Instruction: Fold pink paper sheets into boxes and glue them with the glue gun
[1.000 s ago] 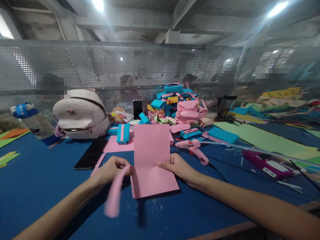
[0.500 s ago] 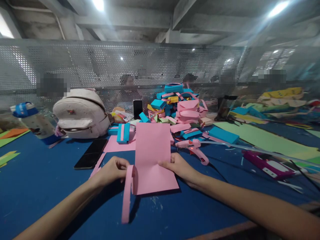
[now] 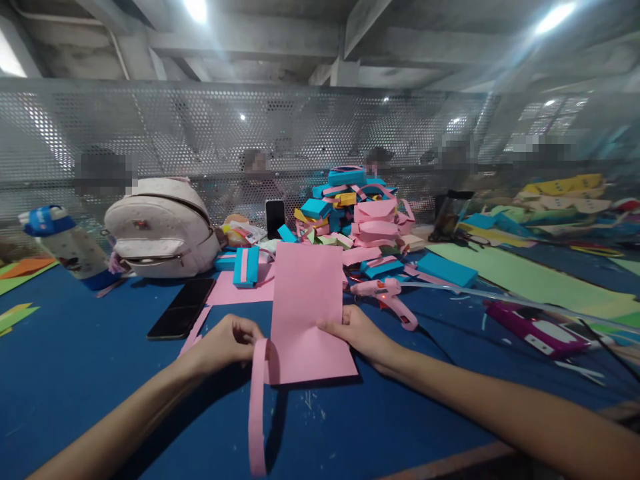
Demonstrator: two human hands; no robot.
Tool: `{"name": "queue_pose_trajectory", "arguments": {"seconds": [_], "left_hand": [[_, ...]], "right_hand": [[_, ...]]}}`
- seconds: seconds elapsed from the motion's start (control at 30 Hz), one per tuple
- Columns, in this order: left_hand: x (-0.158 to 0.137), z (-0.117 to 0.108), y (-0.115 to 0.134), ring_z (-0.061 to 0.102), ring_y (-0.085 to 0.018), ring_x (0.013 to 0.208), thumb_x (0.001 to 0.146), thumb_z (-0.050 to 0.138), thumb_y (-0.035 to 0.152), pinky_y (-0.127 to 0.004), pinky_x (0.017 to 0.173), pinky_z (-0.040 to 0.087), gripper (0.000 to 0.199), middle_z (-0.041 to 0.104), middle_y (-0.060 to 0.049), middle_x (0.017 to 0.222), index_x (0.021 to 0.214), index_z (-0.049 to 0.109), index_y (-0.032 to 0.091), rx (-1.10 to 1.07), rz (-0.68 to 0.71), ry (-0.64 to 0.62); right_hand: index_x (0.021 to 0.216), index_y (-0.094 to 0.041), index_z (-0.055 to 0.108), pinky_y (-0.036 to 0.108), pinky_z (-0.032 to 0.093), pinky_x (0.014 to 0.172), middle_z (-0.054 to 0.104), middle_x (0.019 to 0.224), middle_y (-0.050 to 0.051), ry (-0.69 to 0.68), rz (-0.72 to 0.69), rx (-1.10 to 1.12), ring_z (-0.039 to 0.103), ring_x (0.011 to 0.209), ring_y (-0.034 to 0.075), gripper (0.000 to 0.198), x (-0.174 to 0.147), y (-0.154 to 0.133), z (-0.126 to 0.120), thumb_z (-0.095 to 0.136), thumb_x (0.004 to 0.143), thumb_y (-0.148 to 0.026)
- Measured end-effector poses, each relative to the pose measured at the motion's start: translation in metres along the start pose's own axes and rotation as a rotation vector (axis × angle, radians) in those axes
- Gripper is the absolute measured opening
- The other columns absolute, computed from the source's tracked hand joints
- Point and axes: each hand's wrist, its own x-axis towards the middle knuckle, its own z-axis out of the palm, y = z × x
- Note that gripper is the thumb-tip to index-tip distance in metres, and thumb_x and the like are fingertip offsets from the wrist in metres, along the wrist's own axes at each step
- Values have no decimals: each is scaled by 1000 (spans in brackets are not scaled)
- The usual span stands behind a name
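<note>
A pink sheet of paper [image 3: 307, 313] is held tilted up over the blue table, between my two hands. My right hand [image 3: 357, 333] grips its right edge, thumb on the front and fingers behind. At the lower left edge, my left hand [image 3: 237, 343] pinches a narrow pink paper strip [image 3: 257, 413], which curls over and hangs down toward me. The fingertips of the left hand are partly hidden behind the strip. To the right of the sheet lies a pink glue gun [image 3: 387, 297] with a small orange light showing.
Folded blue and pink paper pieces [image 3: 375, 223] are heaped behind the sheet. A black phone [image 3: 183, 309], a white backpack [image 3: 160, 230] and a bottle [image 3: 70, 247] stand or lie leftward. Rightward are green sheets [image 3: 530, 280] and a purple device [image 3: 537, 330]. People sit beyond the perforated screen [image 3: 300, 120].
The strip's hanging end has dropped lower and shifted slightly right. The sheet's upper part has moved a little to the right, and my right hand has stayed nearly in place.
</note>
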Motion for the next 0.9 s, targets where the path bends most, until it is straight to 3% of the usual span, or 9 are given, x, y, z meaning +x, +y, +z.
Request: {"name": "queue_pose_trajectory", "arguments": {"seconds": [0.13, 0.4, 0.63, 0.9], "left_hand": [[1, -5, -3, 46, -8, 48, 65, 76, 31, -20, 49, 35, 21, 57, 3, 51, 59, 66, 14, 2, 2, -9], [0, -1, 0, 48, -8, 51, 64, 79, 33, -21, 53, 36, 20, 60, 3, 56, 71, 71, 16, 8, -1, -17], [-3, 1, 6, 47, -8, 50, 66, 76, 29, -21, 51, 32, 21, 59, 2, 52, 57, 67, 13, 11, 13, -32], [-5, 3, 9, 53, -10, 52, 65, 77, 30, -22, 54, 38, 18, 66, 0, 58, 65, 69, 14, -26, -10, -56]], "right_hand": [[92, -12, 73, 29, 50, 68, 74, 93, 11, 0, -13, -32, 68, 77, 19, 44, 1, 3, -2, 79, 68, -48], [93, -12, 72, 33, 53, 72, 73, 95, 12, 11, -12, -5, 68, 80, 21, 48, -2, -2, 0, 79, 66, -51], [95, -12, 72, 33, 52, 73, 73, 97, 12, 11, -9, -1, 68, 83, 22, 49, -2, -2, 0, 77, 68, -52], [101, -12, 71, 35, 54, 76, 73, 100, 13, 1, -29, 13, 69, 86, 24, 51, -1, 0, -1, 77, 69, -52]]}}
